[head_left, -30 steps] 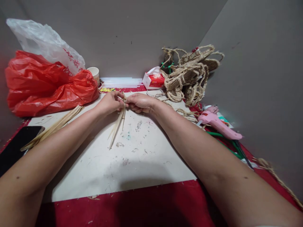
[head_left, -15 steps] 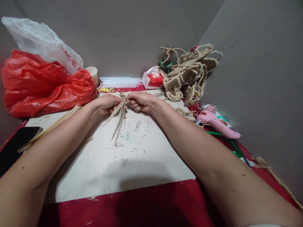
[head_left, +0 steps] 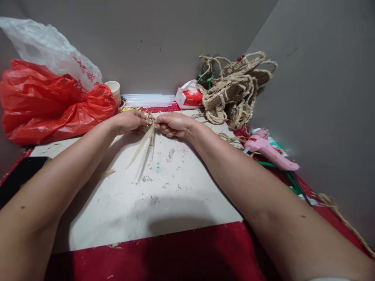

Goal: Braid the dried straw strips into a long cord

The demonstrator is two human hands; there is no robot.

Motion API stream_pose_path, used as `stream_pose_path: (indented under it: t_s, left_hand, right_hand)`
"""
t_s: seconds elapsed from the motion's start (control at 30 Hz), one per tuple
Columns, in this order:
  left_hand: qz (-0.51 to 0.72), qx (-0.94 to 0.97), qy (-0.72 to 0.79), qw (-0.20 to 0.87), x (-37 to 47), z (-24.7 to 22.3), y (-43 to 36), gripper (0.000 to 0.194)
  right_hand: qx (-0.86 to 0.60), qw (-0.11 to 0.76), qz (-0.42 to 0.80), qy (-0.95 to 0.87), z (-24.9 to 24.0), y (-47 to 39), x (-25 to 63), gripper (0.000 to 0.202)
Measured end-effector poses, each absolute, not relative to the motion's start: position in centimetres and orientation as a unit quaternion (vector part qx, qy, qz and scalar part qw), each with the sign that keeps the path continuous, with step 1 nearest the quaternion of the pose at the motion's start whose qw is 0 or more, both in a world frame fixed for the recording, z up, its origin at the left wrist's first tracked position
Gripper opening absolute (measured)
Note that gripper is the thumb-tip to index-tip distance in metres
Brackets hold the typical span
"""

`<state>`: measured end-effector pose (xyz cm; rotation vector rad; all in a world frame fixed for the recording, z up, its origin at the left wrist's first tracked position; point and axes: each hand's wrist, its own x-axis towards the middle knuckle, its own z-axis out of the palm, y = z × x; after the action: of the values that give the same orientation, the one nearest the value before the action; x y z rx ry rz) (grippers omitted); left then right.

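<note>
Pale, flat straw strips (head_left: pixel 141 146) hang from a small knotted or braided bit between my hands, their loose ends spreading toward me over a white board (head_left: pixel 175 203). My left hand (head_left: pixel 132 121) is closed at the left of this bit, thumb and fingers pinched on the straw. From the right, my right hand (head_left: pixel 173 125) pinches the straw where the strips come together, its other fingers curled in. The two hands are close, with a narrow gap between the fingertips. Fine details of the braid are too small to tell.
Red plastic bag (head_left: pixel 52 105), paper cup (head_left: pixel 114 89) and clear sticks (head_left: pixel 148 100) line the back left. A tissue pack (head_left: pixel 190 95) and braided straw pile (head_left: pixel 234 89) stand at the back right. A pink glue gun (head_left: pixel 271 150) lies right, a black phone (head_left: pixel 20 175) left.
My left hand has shifted slightly up and left, and the hanging strips have swung a little. The long strips near my left forearm are now mostly hidden. My right hand has hardly moved.
</note>
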<state>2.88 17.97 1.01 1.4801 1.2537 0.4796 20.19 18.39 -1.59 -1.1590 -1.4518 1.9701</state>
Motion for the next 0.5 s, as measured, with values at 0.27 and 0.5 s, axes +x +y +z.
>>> stream_pose_path:
  t_s: [0.27,0.5]
  left_hand:
    - [0.077,0.697,0.553,0.451,2.5,2.6,18.6,0.018]
    - [0.079,0.749,0.555,0.354,5.0,2.6,15.0,0.023]
  right_hand:
    - [-0.504,0.265,0.531,-0.628,-1.9,17.3,18.5,0.024]
    - [-0.462,0.27,0.64,-0.551,-1.7,17.2,18.7,0.026]
